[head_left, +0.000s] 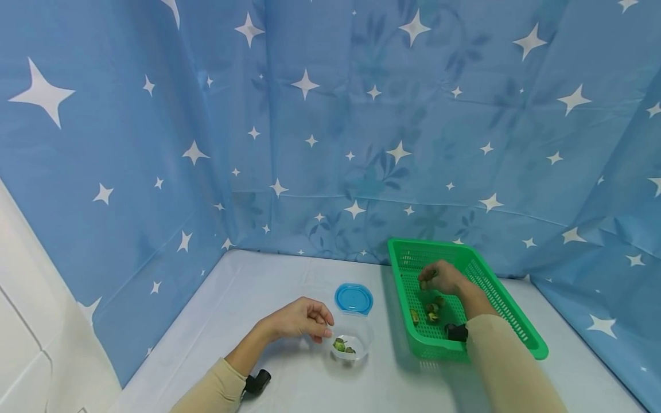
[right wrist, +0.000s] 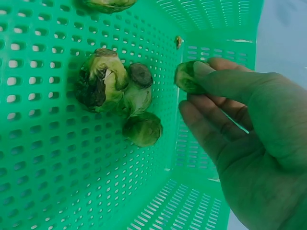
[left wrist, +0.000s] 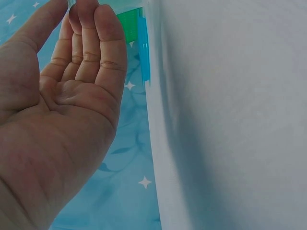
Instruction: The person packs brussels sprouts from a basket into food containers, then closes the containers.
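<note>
Inside the green basket [head_left: 516, 321], my right hand [head_left: 443, 277] pinches a small Brussels sprout [right wrist: 188, 77] between thumb and fingers, held above the basket's floor. Several other Brussels sprouts lie below it, among them a browned, wilted one [right wrist: 103, 81] and a rounder green one [right wrist: 143, 129]. My left hand [head_left: 299, 318] is beside the clear plastic container [head_left: 364, 332], its fingers loosely bent and its palm bare in the left wrist view. Whether the fingertips touch the container's rim is hard to tell. A few sprouts [head_left: 341, 345] sit in that container.
A blue lid [head_left: 353, 299] lies on the white tabletop [head_left: 268, 281] just behind the clear container. The basket stands to the right of both, with raised perforated walls. A blue star-patterned curtain [head_left: 330, 143] hangs behind the table.
</note>
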`<state>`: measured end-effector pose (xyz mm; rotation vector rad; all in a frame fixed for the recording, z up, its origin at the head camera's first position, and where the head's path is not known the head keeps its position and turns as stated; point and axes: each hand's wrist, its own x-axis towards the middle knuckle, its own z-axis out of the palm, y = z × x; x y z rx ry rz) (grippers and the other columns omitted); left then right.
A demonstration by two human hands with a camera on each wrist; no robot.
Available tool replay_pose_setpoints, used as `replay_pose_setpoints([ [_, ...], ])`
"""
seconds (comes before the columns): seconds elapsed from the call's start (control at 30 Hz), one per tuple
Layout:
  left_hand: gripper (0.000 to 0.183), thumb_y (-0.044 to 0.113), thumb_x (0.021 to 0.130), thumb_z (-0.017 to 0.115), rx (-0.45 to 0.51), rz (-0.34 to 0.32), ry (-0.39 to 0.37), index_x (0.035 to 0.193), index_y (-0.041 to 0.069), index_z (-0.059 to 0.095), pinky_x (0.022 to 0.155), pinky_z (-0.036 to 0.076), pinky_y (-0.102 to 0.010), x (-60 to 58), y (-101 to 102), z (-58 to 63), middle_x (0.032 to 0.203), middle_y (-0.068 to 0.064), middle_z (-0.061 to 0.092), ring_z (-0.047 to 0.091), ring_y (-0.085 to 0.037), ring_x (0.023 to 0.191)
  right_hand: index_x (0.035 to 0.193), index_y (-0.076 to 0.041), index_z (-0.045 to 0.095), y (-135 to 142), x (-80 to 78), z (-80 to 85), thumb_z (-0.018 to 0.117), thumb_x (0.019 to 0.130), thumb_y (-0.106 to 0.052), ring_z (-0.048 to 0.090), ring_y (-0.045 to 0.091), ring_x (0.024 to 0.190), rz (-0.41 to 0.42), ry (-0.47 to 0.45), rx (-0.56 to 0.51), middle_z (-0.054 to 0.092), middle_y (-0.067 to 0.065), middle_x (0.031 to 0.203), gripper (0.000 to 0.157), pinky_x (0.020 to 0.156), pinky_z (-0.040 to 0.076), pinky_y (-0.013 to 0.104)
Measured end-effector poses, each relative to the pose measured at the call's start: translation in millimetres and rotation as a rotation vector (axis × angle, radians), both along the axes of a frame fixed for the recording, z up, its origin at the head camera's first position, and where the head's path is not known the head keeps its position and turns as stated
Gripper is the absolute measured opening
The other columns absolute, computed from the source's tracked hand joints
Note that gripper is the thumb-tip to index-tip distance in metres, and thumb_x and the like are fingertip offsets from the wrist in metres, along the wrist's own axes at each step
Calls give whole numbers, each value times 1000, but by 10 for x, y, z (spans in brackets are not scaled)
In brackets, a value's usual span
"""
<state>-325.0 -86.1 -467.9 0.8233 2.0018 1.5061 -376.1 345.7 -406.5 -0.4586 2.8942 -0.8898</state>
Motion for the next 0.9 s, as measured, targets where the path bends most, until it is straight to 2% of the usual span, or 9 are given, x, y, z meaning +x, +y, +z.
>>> replay_pose_setpoints([
  [0.17, 30, 13, 94, 79, -5, 0, 5, 114, -6, 70, 74, 64, -37, 6, -4, 2, 85, -2, 74, 72, -17, 74, 126, 7, 69, -29, -26, 17, 65, 99, -1, 65, 46, 114, -7, 36, -36, 70, 26, 122, 28, 89, 60, 54],
  [0.5, 31, 14, 94, 79, 3, -2, -4, 115, -7, 69, 75, 64, -38, 20, 4, 1, 84, -2, 74, 72, -16, 74, 121, -1, 73, -116, -65, 106, 68, 100, -8, 68, 33, 104, -17, 122, -97, 72, 18, 114, 22, 85, 60, 48],
  [0.77, 25, 13, 93, 79, 18, -2, -25, 112, -2, 72, 74, 64, -35, 20, -4, -3, 84, -2, 74, 72, -17, 74, 127, -1, 70, -179, -54, 176, 68, 102, -13, 66, 36, 111, -24, 167, -183, 70, 20, 121, 28, 92, 58, 57],
  [0.9, 25, 14, 93, 80, 16, 0, -24, 111, -1, 72, 74, 64, -36, 20, -6, 12, 84, -3, 74, 72, -17, 73, 129, 0, 68, -223, -53, 211, 68, 102, -15, 65, 38, 114, -58, 195, -209, 69, 20, 123, 31, 92, 58, 55],
])
